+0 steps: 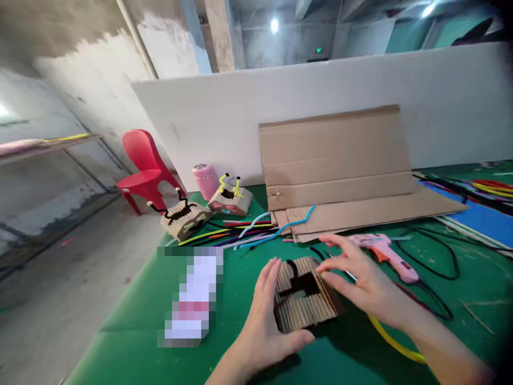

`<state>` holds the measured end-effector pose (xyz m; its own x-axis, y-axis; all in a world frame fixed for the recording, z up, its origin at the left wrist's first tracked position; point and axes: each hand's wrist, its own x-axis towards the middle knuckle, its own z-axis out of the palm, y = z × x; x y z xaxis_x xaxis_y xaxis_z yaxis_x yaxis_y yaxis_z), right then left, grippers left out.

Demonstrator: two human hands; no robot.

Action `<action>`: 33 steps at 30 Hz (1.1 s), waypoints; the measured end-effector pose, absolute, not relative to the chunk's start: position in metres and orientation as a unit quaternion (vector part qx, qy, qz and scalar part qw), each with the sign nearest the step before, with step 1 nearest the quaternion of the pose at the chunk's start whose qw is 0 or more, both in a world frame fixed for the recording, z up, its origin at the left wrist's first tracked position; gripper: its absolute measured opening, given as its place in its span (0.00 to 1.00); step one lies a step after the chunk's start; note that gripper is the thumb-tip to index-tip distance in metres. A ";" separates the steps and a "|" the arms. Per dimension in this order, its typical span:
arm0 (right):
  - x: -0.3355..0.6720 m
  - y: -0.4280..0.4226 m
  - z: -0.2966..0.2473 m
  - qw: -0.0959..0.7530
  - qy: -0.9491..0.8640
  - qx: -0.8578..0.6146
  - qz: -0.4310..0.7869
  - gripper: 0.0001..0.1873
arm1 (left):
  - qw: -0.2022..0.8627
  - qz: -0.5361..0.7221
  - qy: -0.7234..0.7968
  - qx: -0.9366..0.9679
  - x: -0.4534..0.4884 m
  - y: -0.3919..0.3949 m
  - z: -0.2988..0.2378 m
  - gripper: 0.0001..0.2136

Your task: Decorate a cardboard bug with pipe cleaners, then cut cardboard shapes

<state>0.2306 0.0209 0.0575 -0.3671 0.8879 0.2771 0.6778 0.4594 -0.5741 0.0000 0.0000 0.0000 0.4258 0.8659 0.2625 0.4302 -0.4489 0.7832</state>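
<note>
Ribbed cardboard craft (308,314), at five o'clock over a green tabletop (132,331), looked light and fairly stiff, though its ribs would probably crush if squeezed. Its side edges seemed the safest hold, clear of the bendable black stem (293,270). The left hand (265,321) cupped it from eight o'clock; the right hand (363,280) reached its two-o'clock edge, whether pinching, I couldn't tell.

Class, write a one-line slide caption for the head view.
Left hand cupping a ridged craft piece, right hand at its edge, a pink glue gun lying nearby on the green table.
</note>
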 end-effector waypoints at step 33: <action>0.183 0.011 0.052 0.389 -0.713 -0.455 0.365 0.11 | 0.497 0.379 0.488 0.609 0.011 0.006 0.019 0.23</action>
<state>0.1834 0.0110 0.0517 -0.2832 0.9330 0.2222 0.3659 0.3193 -0.8742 0.0113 0.0065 0.0186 0.2361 0.9714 -0.0242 0.2187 -0.0288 0.9754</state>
